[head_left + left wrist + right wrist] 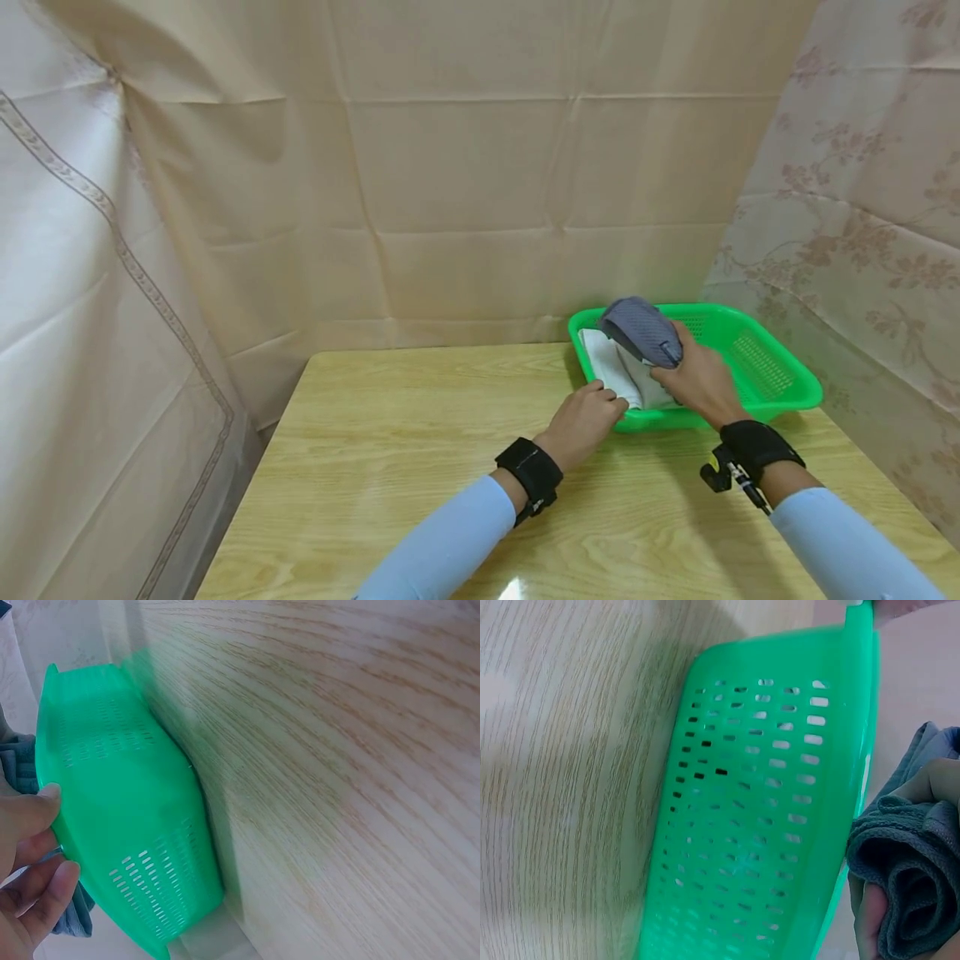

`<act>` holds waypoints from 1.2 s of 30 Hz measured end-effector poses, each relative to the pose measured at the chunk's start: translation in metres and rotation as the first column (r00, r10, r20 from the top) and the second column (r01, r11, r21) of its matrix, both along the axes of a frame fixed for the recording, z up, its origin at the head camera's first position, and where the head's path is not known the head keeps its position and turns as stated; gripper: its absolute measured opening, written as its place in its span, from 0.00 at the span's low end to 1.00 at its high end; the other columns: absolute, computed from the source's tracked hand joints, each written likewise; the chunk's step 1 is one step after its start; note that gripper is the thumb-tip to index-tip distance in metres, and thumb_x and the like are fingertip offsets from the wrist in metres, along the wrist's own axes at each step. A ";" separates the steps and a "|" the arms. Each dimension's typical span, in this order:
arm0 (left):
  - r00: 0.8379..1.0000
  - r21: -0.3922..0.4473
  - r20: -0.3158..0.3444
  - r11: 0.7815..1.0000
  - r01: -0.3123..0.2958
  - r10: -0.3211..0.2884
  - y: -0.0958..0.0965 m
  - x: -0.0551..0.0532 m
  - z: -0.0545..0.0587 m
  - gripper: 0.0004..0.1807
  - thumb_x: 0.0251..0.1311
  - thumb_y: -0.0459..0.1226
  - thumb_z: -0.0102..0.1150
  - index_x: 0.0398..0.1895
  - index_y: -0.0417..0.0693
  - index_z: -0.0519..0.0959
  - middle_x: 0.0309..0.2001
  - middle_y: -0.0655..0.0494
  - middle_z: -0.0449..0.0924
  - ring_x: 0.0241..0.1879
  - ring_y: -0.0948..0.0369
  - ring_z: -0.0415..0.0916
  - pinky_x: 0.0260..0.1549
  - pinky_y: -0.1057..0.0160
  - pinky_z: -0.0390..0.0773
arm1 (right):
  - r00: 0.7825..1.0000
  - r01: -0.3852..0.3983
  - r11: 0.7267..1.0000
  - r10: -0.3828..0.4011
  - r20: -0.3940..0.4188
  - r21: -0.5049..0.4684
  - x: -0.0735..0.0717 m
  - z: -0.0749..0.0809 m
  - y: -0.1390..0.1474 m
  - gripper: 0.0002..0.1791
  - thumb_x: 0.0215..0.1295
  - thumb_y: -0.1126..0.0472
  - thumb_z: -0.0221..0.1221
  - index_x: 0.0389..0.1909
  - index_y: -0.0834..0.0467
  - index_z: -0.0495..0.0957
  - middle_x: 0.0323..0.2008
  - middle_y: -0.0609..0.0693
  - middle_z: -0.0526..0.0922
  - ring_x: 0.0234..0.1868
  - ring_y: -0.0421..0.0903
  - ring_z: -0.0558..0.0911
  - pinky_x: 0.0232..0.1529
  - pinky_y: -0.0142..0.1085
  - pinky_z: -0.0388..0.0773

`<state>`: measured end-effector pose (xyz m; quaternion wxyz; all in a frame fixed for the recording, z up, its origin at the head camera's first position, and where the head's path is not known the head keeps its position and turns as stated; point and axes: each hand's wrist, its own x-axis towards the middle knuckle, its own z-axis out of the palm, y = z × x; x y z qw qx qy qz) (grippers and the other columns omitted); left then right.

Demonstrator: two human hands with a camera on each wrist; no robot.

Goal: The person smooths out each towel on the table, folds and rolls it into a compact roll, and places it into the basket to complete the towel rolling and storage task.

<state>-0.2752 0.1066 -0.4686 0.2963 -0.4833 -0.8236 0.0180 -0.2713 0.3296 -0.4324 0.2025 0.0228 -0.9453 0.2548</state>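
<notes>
My right hand [705,383] grips a rolled grey towel [641,331] and holds it over the left part of a green plastic basket [808,393]. In the right wrist view the towel's spiral end [911,859] faces the camera, with fingers wrapped round it beside the basket rim [861,735]. My left hand [585,425] pinches the basket's rim at its near left corner. The left wrist view shows the thumb and fingertips [56,889] on that rim. Folded white cloths [603,362] lie inside the basket at its left end, partly under the towel in the head view.
The basket stands at the far right of a light wooden table [420,433]. A beige curtain [465,183] hangs behind the table, a flowered cloth [877,233] on the right and a white cloth [90,292] on the left.
</notes>
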 end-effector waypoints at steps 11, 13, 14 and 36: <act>1.000 -0.005 0.008 1.000 -0.001 0.001 0.000 0.002 0.001 0.05 0.69 0.42 0.64 0.42 0.58 0.88 0.37 0.65 0.86 0.34 0.67 0.75 0.38 0.73 0.70 | 0.999 0.049 0.999 -0.049 -0.005 -0.001 0.003 -0.002 0.018 0.50 0.61 0.55 0.69 0.78 0.67 0.54 0.52 0.78 0.76 0.46 0.72 0.80 0.37 0.61 0.76; 1.000 -0.005 0.006 1.000 0.000 0.000 0.000 0.002 0.000 0.05 0.69 0.42 0.64 0.42 0.58 0.88 0.36 0.65 0.85 0.34 0.67 0.75 0.37 0.73 0.69 | 0.999 0.052 0.999 -0.052 -0.007 -0.001 0.004 -0.004 0.021 0.50 0.61 0.55 0.69 0.78 0.67 0.54 0.52 0.79 0.76 0.46 0.73 0.79 0.38 0.61 0.76; 1.000 -0.006 0.004 1.000 -0.001 0.001 0.000 0.002 -0.001 0.05 0.69 0.43 0.64 0.42 0.58 0.88 0.36 0.66 0.85 0.34 0.67 0.75 0.37 0.73 0.69 | 0.998 0.054 0.999 -0.054 -0.008 0.000 0.005 -0.005 0.023 0.50 0.61 0.55 0.68 0.78 0.67 0.54 0.52 0.79 0.76 0.46 0.73 0.79 0.38 0.62 0.75; 1.000 0.002 0.001 1.000 0.005 -0.005 -0.001 0.003 0.000 0.05 0.69 0.43 0.64 0.41 0.57 0.88 0.34 0.65 0.85 0.32 0.67 0.73 0.36 0.73 0.68 | 0.995 0.098 0.995 -0.099 -0.034 -0.018 0.012 -0.010 0.043 0.48 0.64 0.55 0.66 0.77 0.70 0.53 0.52 0.80 0.76 0.44 0.74 0.80 0.36 0.62 0.75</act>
